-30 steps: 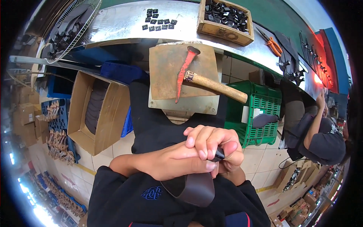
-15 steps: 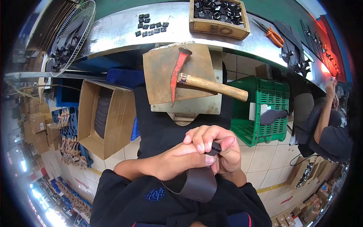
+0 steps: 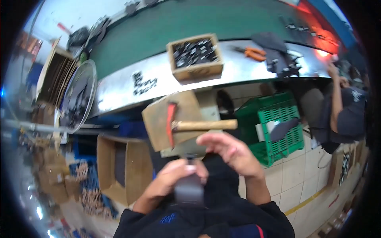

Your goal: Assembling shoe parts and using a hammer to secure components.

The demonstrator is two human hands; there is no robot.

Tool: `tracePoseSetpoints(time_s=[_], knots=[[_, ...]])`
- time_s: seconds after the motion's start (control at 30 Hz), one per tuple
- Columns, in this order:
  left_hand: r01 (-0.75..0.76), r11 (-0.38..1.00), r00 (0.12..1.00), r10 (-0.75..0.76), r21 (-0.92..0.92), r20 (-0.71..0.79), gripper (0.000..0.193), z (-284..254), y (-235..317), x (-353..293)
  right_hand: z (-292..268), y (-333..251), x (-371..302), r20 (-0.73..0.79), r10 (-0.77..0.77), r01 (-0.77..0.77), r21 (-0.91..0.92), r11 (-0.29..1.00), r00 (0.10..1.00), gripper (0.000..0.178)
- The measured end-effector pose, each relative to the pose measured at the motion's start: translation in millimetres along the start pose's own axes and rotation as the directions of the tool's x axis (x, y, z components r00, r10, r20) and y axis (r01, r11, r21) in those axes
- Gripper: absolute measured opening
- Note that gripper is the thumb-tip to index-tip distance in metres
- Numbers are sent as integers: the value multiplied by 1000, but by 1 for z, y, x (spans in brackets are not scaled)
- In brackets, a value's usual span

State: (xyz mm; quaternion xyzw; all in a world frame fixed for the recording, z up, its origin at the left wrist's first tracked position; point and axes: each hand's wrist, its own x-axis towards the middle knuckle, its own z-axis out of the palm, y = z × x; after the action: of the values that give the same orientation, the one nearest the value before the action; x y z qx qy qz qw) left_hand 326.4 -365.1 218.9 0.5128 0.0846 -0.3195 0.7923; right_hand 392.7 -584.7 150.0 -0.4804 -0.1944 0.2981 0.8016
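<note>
Low in front of my body, my left hand (image 3: 178, 174) is closed around a dark, curved shoe sole (image 3: 189, 193), its narrow end sticking up past the fingers. My right hand (image 3: 232, 152) is lifted to the right of it, fingers apart and holding nothing. Just beyond both hands, a hammer (image 3: 204, 125) with a red head and a wooden handle lies on a brown board (image 3: 186, 106). Motion blur softens the sole's details.
On the metal-edged bench sit a wooden box (image 3: 198, 72) of small black pieces, a group of loose black pieces (image 3: 143, 83) and orange-handled pliers (image 3: 254, 54). A cardboard box (image 3: 137, 170) stands left, a green crate (image 3: 279, 131) right. Another person (image 3: 345, 107) works at far right.
My right hand has let go of the sole and moved forward, opening. My left hand keeps hold of the sole, now further left. The view has tilted up, showing more of the bench.
</note>
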Motion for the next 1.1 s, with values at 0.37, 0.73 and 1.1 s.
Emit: tracePoseSetpoints(time_s=[0.37,0.73,1.1], knots=[[-193,980,978,197,57,-75,37,-16,44,-38,-460,-176,62,-447,-627,-719,-638,-276,638,82],[-229,973,966,222,-37,-133,38,-40,36,-70,-447,-197,136,-74,-538,-309,-880,-361,840,33],[-200,539,-12,834,818,-552,38,-222,113,-100,-328,-193,33,-658,-397,-373,-717,588,640,53]])
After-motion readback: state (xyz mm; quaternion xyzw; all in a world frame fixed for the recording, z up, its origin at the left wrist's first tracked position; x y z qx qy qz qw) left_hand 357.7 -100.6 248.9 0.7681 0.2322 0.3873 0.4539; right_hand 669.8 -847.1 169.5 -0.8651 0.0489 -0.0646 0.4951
